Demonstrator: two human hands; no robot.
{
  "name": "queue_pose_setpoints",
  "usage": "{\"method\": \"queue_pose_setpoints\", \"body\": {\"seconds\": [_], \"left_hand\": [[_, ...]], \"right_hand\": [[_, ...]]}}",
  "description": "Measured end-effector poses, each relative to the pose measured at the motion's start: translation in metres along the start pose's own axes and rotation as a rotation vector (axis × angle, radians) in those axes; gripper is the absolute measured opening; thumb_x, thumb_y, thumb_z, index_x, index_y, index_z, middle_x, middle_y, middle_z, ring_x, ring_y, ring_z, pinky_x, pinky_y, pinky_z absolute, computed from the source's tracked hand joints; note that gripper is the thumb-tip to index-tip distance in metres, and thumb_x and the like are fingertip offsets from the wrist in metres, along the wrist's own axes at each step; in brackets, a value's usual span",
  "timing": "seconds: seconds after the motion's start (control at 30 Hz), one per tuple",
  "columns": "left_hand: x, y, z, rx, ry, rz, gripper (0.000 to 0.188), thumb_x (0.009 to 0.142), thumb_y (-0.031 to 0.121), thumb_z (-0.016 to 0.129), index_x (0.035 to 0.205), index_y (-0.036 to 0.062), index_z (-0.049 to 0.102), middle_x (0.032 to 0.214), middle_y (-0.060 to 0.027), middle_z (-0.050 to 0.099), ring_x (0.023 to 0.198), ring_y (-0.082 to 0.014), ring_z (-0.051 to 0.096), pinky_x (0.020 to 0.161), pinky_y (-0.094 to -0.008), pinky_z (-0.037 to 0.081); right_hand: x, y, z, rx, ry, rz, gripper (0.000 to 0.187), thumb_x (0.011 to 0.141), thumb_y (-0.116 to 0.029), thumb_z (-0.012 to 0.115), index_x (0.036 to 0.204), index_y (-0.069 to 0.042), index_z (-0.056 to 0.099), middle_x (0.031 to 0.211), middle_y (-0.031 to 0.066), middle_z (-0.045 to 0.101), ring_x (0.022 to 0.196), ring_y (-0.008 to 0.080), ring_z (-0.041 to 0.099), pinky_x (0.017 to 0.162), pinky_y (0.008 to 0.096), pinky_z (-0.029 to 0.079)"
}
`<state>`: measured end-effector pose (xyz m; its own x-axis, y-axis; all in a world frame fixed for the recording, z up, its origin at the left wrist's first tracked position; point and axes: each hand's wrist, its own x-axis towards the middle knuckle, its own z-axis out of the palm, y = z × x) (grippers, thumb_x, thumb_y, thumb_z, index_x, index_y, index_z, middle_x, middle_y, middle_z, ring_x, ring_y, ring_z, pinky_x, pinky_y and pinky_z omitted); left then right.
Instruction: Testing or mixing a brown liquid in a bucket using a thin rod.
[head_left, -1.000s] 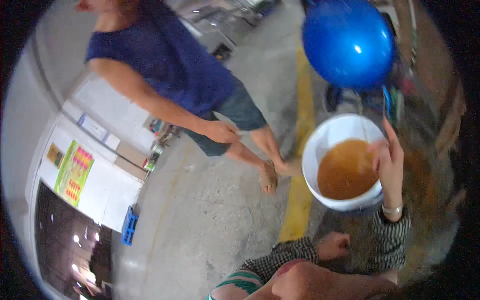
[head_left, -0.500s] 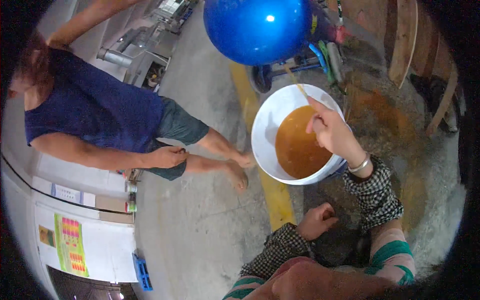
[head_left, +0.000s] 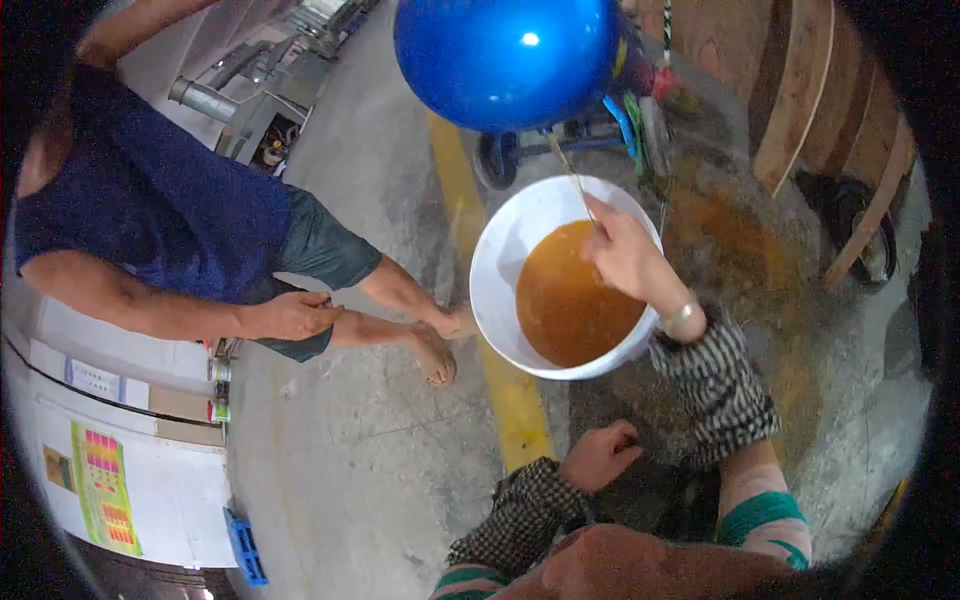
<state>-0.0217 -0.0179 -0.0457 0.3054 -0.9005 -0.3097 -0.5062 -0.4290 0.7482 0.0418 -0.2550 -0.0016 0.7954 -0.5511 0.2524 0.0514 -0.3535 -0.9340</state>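
The floor (head_left: pixel 370 480) is grey, scuffed concrete, crossed by a wide yellow stripe (head_left: pixel 522 425) that runs partly behind a white bucket (head_left: pixel 493 270); the bucket's base is hidden. To the right spreads an orange-brown stain (head_left: pixel 735 225), with a dark patch nearer the wearer. A co-worker's bare foot (head_left: pixel 433 357) rests left of the stripe. A black shoe (head_left: pixel 877 245) lies at far right, near wooden boards (head_left: pixel 790 110).

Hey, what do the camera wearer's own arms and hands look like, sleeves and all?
Loose, black-and-white checked sleeve covers go over both forearms, and the striped sleeves above them are green and pale. The right hand is gloveless, with a shiny silver-coloured bracelet at its wrist. The left hand is gloveless too; no bracelet shows there.
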Motion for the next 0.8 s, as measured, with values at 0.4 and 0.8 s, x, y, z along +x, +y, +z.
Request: {"method": "queue_pose_setpoints", "body": {"seconds": [0.4, 0.8], "left_hand": [[-0.004, -0.006, 0.004, -0.129, -0.072, -0.016, 0.023, 0.080, 0.018, 0.057, 0.097, 0.0033, 0.052, 0.078, -0.0189, 0.058, 0.073, -0.0319, 0.059, 0.065, -0.0382, 0.046], [0.002, 0.008, 0.003, -0.105, -0.081, -0.064, 0.022, 0.078, 0.019, 0.061, 0.089, 0.0025, 0.051, 0.068, -0.0150, 0.057, 0.063, -0.0247, 0.059, 0.057, -0.0350, 0.045]], "right_hand": [[-0.006, -0.017, -0.003, 0.250, 0.087, -0.008, 0.052, 0.073, 0.007, 0.041, 0.125, 0.004, 0.035, 0.059, 0.0085, 0.050, 0.057, 0.0162, 0.053, 0.056, 0.0278, 0.043], [-0.033, 0.018, -0.008, -0.138, -0.103, -0.114, 0.033, 0.072, -0.004, 0.047, 0.103, 0.000, 0.057, 0.083, 0.0222, 0.059, 0.074, 0.0344, 0.058, 0.068, 0.0358, 0.046]]}}
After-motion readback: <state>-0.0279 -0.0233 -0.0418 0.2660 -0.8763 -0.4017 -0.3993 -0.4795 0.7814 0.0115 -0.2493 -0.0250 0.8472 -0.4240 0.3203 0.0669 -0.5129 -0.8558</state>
